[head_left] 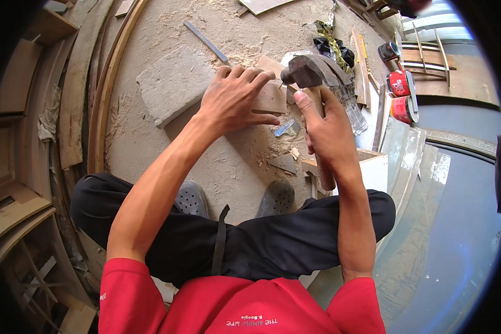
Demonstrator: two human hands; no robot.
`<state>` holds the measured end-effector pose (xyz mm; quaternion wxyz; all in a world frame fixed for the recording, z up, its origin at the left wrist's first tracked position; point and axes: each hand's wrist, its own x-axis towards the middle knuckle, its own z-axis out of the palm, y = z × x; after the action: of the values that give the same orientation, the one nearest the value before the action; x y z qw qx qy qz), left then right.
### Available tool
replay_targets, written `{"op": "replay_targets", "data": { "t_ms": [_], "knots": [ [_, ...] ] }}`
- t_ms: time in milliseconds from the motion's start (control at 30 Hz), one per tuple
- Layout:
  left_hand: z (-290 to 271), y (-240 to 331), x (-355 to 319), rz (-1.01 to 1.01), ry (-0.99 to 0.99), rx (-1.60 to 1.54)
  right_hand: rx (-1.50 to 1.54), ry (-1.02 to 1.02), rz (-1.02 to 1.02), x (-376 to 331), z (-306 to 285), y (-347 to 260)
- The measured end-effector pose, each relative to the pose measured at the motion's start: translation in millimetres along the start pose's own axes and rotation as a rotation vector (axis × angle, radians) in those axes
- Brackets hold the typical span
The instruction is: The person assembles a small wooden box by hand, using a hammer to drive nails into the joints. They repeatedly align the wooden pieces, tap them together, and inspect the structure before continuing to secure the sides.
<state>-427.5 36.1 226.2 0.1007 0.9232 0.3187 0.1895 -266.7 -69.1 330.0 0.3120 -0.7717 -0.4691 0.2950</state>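
My left hand [235, 96] presses flat on a small wooden block [271, 98] lying on the dusty floor. In my right hand [327, 129] is a hammer by its wooden handle [324, 173]; the dark metal hammer head [301, 72] hovers just above the block's right end. A flat grey stone slab [174, 82] lies to the left of my left hand. I am squatting, with my grey shoes [192, 198] and black trousers below the hands.
Sawdust covers the floor. A thin metal strip [206, 41] lies beyond the slab. Wood chips and a glass-like shard [285, 128] lie near my right hand. Red paint tins [401, 83] stand at right, curved wooden boards [80, 83] at left, a white box [373, 167] by my right wrist.
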Motion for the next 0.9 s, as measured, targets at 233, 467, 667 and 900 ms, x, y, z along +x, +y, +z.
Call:
{"op": "replay_targets", "data": {
  "t_ms": [233, 467, 667, 900],
  "knots": [
    [-2, -2, -5, 0.068, -0.02, -0.083, -0.022, -0.037, 0.1, 0, -1, -2],
    [7, 8, 6, 0.037, 0.13, -0.225, -0.04, -0.035, 0.061, 1, -1, 6],
    [7, 14, 15, -0.087, 0.122, -0.458, 0.005, -0.022, 0.084, 1, -6, 6],
    [3, 19, 20, -0.238, 0.063, -0.494, 0.003, -0.028, 0.086, 4, -9, 10]
  ]
}}
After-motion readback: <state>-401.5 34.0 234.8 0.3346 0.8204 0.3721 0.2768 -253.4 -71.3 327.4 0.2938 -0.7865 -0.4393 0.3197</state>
